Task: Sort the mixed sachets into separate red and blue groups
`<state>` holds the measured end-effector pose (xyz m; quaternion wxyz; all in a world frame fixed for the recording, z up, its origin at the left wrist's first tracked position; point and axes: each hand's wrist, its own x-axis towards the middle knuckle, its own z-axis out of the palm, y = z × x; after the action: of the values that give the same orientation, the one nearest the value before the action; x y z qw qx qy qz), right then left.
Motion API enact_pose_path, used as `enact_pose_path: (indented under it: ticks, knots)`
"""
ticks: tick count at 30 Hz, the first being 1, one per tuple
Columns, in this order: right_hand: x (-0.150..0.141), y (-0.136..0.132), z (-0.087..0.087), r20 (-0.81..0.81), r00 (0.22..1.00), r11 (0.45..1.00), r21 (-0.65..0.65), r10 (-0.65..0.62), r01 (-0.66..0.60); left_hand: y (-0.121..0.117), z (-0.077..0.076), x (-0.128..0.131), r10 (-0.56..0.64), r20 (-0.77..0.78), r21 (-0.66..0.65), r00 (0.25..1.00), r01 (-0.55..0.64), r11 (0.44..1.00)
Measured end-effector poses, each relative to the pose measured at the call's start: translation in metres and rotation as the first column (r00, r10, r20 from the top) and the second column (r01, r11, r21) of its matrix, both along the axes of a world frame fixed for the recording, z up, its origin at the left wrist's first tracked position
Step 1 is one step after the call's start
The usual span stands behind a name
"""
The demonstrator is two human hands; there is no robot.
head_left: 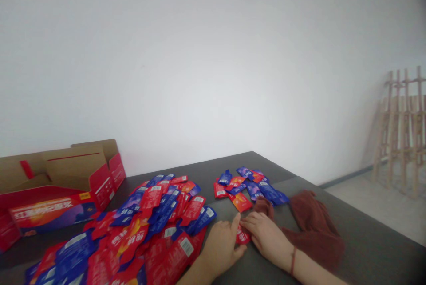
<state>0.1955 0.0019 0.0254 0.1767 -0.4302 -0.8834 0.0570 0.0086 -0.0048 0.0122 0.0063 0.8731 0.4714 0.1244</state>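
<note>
A small red packet (242, 235) lies on the dark table between my two hands, partly covered by their fingers. My left hand (220, 246) is at its left edge, with thumb and index finger curved around that side. From the right, my right hand (266, 235) closes bent fingers over the packet's upper right edge. A brown cloth (314, 227) lies crumpled beside my right hand, and a fold of it shows just beyond the knuckles. Whether cloth is also under the palm is hidden.
A big heap of red and blue packets (159, 214) spreads left of my hands. A smaller group of packets (256, 187) lies farther back. At far left stands an open red cardboard box (53, 209). Wooden easels (402, 134) lean beyond the table's right edge (359, 216).
</note>
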Motion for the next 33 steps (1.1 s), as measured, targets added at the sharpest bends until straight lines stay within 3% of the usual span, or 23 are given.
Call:
enact_pose_path:
  ticks: [2, 5, 12, 16, 19, 23, 26, 30, 33]
  knots:
    - [-0.003, -0.002, 0.000, -0.016, 0.999, 0.999, -0.011, 0.051, -0.051, 0.000, 0.001, 0.000, -0.006, 0.001, -0.007, 1.000, 0.006, 1.000]
    - [-0.001, 0.001, -0.001, -0.031, 0.999, 0.999, -0.017, 0.027, -0.028, -0.002, 0.002, 0.000, -0.011, -0.001, 0.008, 1.000, 0.011, 1.000]
    - [0.030, 0.021, -0.004, 0.002, 0.963, 0.963, -0.008, -0.270, 0.270, -0.003, 0.005, 0.002, -0.012, -0.023, 0.080, 1.000, 0.014, 0.997]
    - [0.044, 0.029, -0.004, -0.123, 0.929, 0.936, 0.005, -0.350, 0.353, 0.004, 0.009, -0.001, 0.055, 0.000, 0.056, 0.998, -0.055, 0.997]
    - [0.040, 0.028, -0.006, -0.262, 0.923, 0.953, 0.028, -0.283, 0.301, 0.013, 0.007, -0.005, 0.183, 0.183, -0.076, 0.966, -0.172, 0.982]
    - [0.016, 0.016, -0.010, -0.245, 0.969, 0.997, 0.065, -0.019, 0.036, 0.022, -0.001, -0.009, 0.253, 0.360, -0.191, 0.898, -0.194, 0.962]
    - [0.002, 0.011, -0.011, -0.120, 0.992, 0.998, 0.043, 0.049, -0.044, 0.020, -0.005, -0.016, 0.205, 0.378, -0.099, 0.903, -0.180, 0.979]
    - [0.005, 0.014, -0.013, -0.029, 0.988, 0.988, 0.008, -0.151, 0.151, 0.011, -0.007, -0.030, 0.064, 0.364, -0.091, 0.929, -0.033, 0.995]
    - [0.012, 0.016, -0.016, 0.016, 0.974, 0.974, 0.020, -0.226, 0.226, 0.009, -0.008, -0.035, 0.027, 0.336, -0.116, 0.941, 0.013, 0.993]
